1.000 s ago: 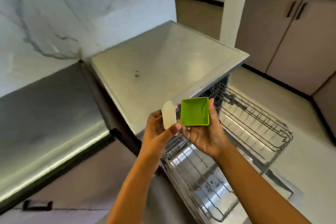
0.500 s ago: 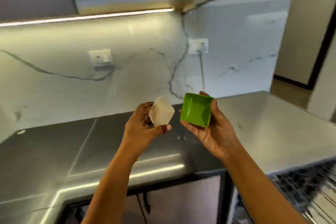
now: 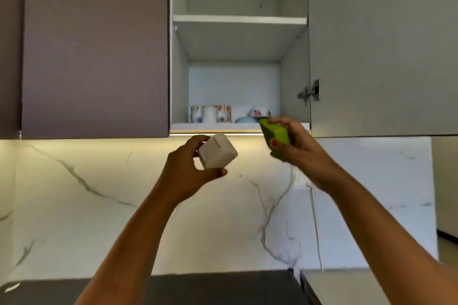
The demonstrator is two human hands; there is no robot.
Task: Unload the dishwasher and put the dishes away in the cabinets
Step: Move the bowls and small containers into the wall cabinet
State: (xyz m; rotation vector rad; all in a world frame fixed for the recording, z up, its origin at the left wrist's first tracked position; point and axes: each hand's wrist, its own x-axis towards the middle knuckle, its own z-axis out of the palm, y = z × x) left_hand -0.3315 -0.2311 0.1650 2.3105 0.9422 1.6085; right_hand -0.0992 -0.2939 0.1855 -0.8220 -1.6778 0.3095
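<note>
My left hand (image 3: 188,168) grips a small white square dish (image 3: 218,151), held just below the open upper cabinet. My right hand (image 3: 295,146) grips a small green square dish (image 3: 276,135), tilted on edge and raised to the front lip of the cabinet's bottom shelf (image 3: 215,127). On that shelf stand patterned mugs (image 3: 210,114), a pale blue bowl (image 3: 245,119) and a white flowered bowl (image 3: 259,111). The middle shelf (image 3: 238,19) shows nothing on it from below.
The cabinet door (image 3: 381,44) hangs open on the right, its hinge (image 3: 309,93) near my right hand. A closed brown cabinet door (image 3: 94,44) is on the left. A lit marble backsplash (image 3: 99,205) and the dark counter (image 3: 223,287) lie below.
My view has swung up from the dishwasher and counter to the open upper cabinet. Both hands have risen with their dishes, and the green dish has tipped onto its edge at the shelf.
</note>
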